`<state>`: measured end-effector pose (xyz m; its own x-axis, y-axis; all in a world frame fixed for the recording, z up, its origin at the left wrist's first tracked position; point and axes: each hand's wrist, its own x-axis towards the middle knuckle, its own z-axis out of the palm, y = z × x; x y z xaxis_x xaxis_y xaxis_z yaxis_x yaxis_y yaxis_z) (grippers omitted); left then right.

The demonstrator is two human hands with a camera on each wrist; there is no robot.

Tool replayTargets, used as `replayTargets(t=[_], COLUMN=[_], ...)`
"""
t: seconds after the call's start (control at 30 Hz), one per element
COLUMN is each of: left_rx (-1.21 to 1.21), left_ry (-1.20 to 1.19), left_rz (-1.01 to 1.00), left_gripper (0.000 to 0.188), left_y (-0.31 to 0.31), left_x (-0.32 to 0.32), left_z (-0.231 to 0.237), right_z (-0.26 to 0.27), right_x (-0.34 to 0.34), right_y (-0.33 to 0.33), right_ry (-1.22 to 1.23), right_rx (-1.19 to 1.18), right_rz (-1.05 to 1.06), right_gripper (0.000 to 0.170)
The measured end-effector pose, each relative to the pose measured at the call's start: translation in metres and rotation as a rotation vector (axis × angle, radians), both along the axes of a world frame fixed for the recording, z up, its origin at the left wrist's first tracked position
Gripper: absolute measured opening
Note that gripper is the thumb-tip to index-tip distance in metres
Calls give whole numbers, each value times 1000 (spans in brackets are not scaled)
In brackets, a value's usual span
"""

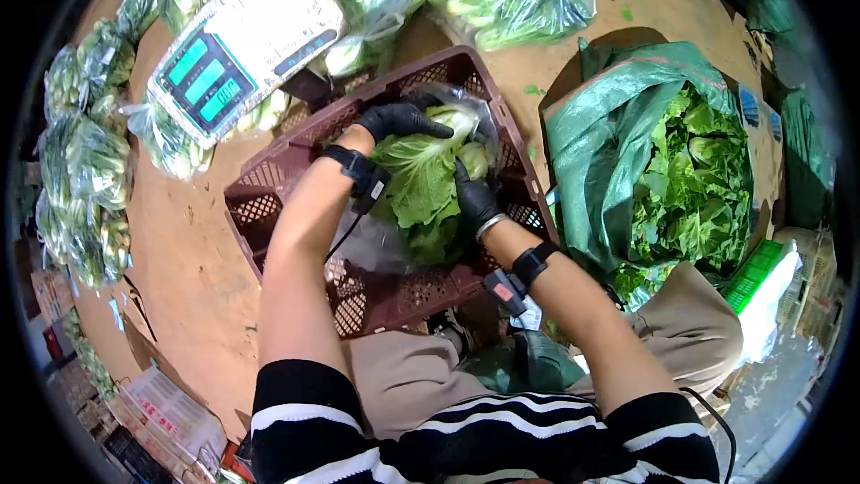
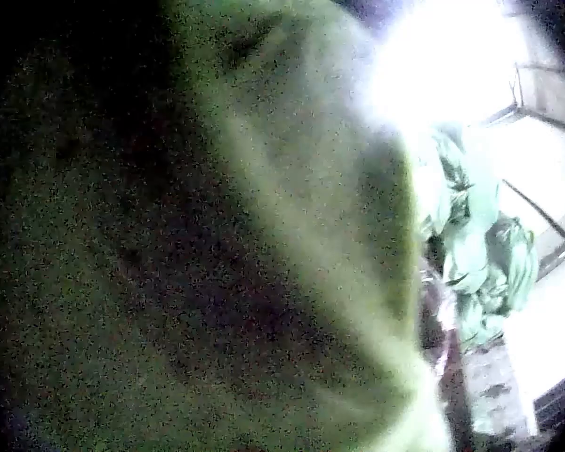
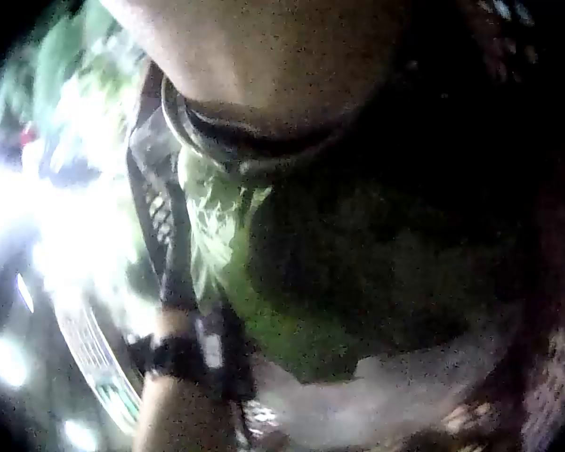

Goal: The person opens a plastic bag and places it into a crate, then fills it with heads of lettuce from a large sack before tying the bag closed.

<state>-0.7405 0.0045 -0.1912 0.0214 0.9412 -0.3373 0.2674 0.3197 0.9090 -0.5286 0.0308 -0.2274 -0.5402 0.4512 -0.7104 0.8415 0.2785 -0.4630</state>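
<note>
A bunch of leafy greens with pale stems is held over a maroon plastic crate. My black-gloved left hand curls over its upper part, near the stems. From the right, my gloved right hand grips the same bunch, its thumb up along the side. Clear plastic bag film lies in the crate under and around the greens. A blurred leaf covers most of the left wrist view. In the right wrist view, dark leaves sit below my right wrist, and the palm is hidden.
A scale with a lit display stands beyond the crate. Bagged greens lie along the back and more bagged vegetables at the left. To the right, a green sack stands open with loose leafy greens inside.
</note>
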Motion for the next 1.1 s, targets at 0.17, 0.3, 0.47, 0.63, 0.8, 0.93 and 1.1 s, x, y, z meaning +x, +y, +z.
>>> replayTargets(t=[0.17,0.3,0.47,0.63,0.8,0.93,1.1], left_rx=[308,309,612,113,-139,-463,-389], left_ry=[950,1073,1207,-29,848,755,929], left_rz=[141,109,318,311,-345,-345,-219], left_gripper=[49,36,28,17,24,21,17], left_y=[-31,-59,-74,-144,-175,-217,-247], left_x=[23,32,50,91,87,106,149], left_z=[52,36,67,63,-18,28,109], right_z=[-4,58,39,82,93,55,36], right_x=[29,19,-15,2,-12,-52,-67], right_y=[16,-9,-23,7,-23,-26,-47], right_ry=[421,584,257,196,272,57,271], right_rx=[-477,-182,142,320,715,596,605], right_rz=[-252,-344,-40,397,749,649,287], right_gripper=[71,88,103,94,95,93,101])
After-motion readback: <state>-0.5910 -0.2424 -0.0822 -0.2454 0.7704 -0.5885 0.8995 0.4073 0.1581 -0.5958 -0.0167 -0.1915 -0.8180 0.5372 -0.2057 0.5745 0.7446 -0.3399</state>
